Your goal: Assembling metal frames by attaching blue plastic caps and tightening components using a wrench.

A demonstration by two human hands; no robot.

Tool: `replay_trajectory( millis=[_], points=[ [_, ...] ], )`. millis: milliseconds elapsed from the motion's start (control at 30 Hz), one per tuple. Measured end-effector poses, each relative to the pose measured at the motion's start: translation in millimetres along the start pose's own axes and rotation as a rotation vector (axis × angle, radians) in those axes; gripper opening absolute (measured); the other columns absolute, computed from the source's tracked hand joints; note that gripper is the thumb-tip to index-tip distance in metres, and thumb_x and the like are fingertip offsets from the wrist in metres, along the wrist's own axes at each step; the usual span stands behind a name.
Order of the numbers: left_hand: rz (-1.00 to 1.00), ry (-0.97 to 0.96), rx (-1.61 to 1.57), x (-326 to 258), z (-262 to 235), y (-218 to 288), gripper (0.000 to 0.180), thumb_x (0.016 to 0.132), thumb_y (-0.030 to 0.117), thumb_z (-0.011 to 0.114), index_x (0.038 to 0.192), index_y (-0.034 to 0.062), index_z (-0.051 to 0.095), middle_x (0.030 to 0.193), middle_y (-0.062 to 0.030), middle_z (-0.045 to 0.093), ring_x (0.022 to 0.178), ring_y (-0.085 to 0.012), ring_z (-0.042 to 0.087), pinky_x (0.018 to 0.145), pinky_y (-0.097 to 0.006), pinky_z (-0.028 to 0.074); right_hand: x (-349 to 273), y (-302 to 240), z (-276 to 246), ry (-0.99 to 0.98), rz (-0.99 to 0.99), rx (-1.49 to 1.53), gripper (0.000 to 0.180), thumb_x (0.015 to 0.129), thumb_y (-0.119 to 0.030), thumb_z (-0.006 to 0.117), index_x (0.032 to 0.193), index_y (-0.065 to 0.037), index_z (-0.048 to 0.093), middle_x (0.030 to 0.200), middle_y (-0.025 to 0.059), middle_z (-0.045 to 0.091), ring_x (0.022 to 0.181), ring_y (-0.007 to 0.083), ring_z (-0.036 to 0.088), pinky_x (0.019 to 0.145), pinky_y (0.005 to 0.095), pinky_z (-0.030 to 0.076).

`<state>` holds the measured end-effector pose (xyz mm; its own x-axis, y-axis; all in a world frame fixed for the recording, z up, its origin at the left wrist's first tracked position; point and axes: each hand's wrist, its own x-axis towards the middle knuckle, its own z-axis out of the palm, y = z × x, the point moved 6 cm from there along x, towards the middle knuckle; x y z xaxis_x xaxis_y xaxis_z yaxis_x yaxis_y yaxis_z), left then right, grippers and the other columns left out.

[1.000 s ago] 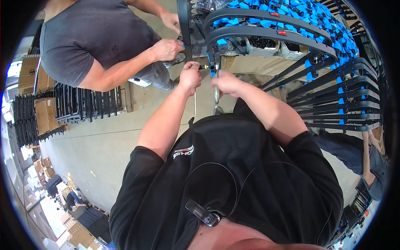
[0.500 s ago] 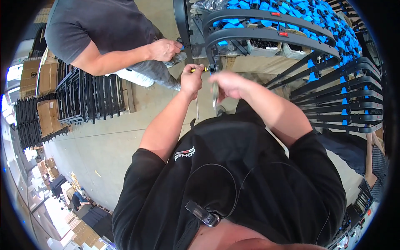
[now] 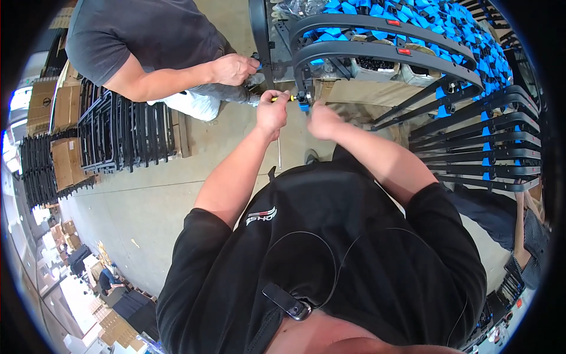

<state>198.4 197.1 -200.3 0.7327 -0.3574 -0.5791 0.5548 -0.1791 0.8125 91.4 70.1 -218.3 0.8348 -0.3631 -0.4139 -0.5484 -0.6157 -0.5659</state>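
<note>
Beside curved black metal frame point(image 3: 377, 53), I see left hand point(image 3: 272, 112) gripping yellow-handled screwdriver point(image 3: 283, 98); right hand point(image 3: 323, 120) blurred, grip unclear.

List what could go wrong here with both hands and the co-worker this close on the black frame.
The left hand works a yellow-handled tool right beside the right hand at the blue fitting; a slip could jab those fingers. The co-worker's hand grips the black frame close by, so a shift of the frame might pinch it. The right hand looks blurred, so its grip cannot be judged.
</note>
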Motion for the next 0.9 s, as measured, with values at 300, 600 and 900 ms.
replay_trajectory(
  millis=[300, 600, 900],
  points=[
    [0.035, 0.026, 0.020, 1, 3, 0, 0.021, 0.095, 0.025, 0.073, 0.097, 0.0122, 0.057, 0.063, 0.0034, 0.051, 0.046, -0.0067, 0.040, 0.039, -0.029, 0.027, 6, 5, 6, -0.271, -0.056, 0.236, 0.034, 0.091, -0.019, 0.063, 0.109, 0.010, 0.060, 0.096, 0.0233, 0.070, 0.077, 0.0373, 0.073, 0.065, 0.0546, 0.059],
    [0.132, 0.010, -0.050, 2, -7, -5, 0.020, 0.097, 0.025, 0.071, 0.096, 0.0156, 0.053, 0.057, 0.0052, 0.045, 0.041, -0.0063, 0.037, 0.035, -0.027, 0.023, -22, -30, -11, -0.638, 0.232, 0.892, 0.031, 0.095, -0.020, 0.062, 0.107, 0.008, 0.057, 0.091, 0.0202, 0.069, 0.070, 0.0354, 0.071, 0.062, 0.0552, 0.059],
    [0.072, 0.014, -0.003, 3, -12, -4, 0.021, 0.096, 0.025, 0.071, 0.098, 0.0159, 0.052, 0.059, 0.0045, 0.044, 0.042, -0.0065, 0.036, 0.037, -0.026, 0.024, -27, -32, -14, -0.544, 0.253, 0.824, 0.037, 0.094, -0.020, 0.060, 0.108, 0.014, 0.053, 0.094, 0.0213, 0.069, 0.075, 0.0405, 0.072, 0.066, 0.0602, 0.057]
  ],
)
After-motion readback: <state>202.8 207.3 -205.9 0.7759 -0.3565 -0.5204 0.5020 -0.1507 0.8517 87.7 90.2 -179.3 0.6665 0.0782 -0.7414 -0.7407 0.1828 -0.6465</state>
